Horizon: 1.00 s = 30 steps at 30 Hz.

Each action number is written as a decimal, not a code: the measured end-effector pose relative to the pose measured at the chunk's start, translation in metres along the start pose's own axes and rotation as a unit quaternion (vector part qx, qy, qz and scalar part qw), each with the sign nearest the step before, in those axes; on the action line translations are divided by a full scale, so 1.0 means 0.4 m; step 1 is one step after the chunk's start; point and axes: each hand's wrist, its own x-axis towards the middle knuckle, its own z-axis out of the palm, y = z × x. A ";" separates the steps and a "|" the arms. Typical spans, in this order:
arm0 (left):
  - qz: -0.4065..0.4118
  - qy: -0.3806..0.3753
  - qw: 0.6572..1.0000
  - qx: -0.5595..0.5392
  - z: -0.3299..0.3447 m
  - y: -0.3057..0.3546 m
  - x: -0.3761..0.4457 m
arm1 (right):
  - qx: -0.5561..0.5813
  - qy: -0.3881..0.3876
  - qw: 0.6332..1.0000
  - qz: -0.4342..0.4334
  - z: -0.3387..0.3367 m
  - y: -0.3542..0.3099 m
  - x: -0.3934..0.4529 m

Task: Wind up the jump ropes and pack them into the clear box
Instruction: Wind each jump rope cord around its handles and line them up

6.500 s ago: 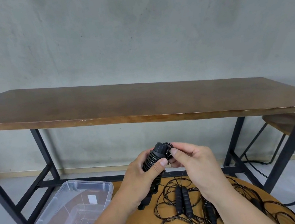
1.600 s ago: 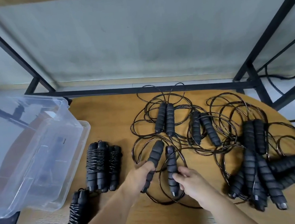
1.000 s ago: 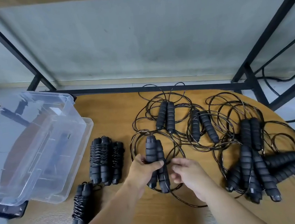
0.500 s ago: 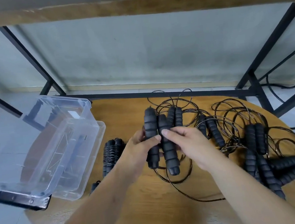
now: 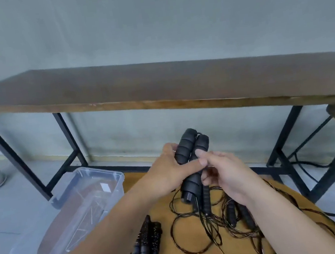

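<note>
Left hand [image 5: 168, 173] fingers curled round paired handles [image 5: 189, 162], forearm running to 7 o'clock; right hand [image 5: 226, 174] pinches them at 3 o'clock side, forearm to 5 o'clock

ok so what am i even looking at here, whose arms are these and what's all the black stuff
There is no machine: these are a person's two bare arms, filmed by one wide-angle camera worn on their head, looking forward and down.

The left hand grips a pair of black foam jump rope handles, held side by side and raised in front of the camera. The right hand is at the same pair, fingers curled against them. Their thin cord hangs down to the round wooden table.

On that table lie loose jump ropes in a tangle and a wound bundle already wrapped in its cord. The clear box sits at the left with no ropes in it. Behind stands a long dark wooden table.
</note>
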 end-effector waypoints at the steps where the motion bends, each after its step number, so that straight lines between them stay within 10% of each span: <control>1: 0.016 -0.013 0.999 0.028 -0.012 0.026 -0.010 | 0.005 -0.001 1.000 -0.007 0.003 -0.025 -0.012; 13: 0.070 -0.026 0.993 0.094 -0.079 0.209 -0.075 | -0.006 0.000 0.996 -0.087 0.024 -0.208 -0.090; 18: 0.072 0.023 0.995 0.067 -0.123 0.277 -0.071 | -0.130 0.178 0.963 -0.157 -0.018 -0.251 -0.073; 23: 0.168 0.006 0.985 -0.033 -0.168 0.366 -0.078 | -0.204 0.084 0.960 -0.174 -0.031 -0.236 -0.018; 30: 0.231 0.025 0.964 -0.130 -0.226 0.466 -0.101 | -0.248 0.243 0.924 -0.158 -0.063 -0.183 0.039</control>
